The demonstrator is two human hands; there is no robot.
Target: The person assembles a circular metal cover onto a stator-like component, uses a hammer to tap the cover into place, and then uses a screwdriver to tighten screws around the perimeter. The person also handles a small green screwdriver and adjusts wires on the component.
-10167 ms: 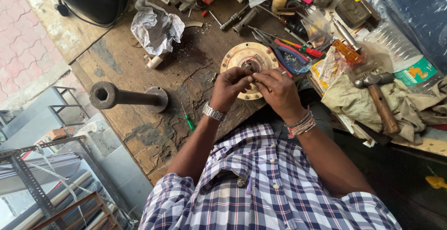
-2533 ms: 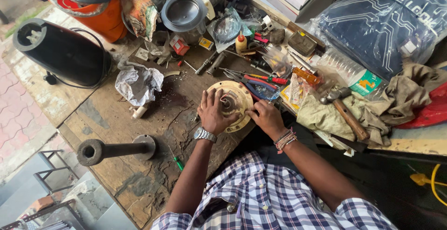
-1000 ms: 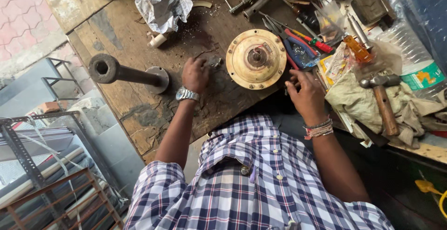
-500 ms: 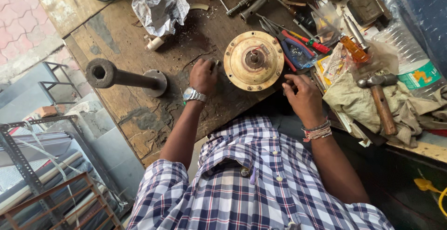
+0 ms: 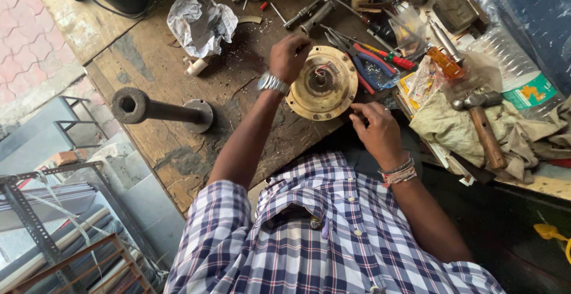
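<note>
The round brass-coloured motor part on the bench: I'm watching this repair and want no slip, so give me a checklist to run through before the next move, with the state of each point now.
1. Left hand on the round motor part: ok, it rests on the far rim.
2. Right hand on the part: ok, its fingertips touch the near rim.
3. Part flat on the wooden bench: ok, it seems to lie level.
4. Wires at the part's centre free of the fingers: ok, neither hand covers them.
5. Pliers apart from the part: not ok, they lie against its right edge.
6. Hammer stable: cannot tell, it lies on a crumpled cloth.
</note>
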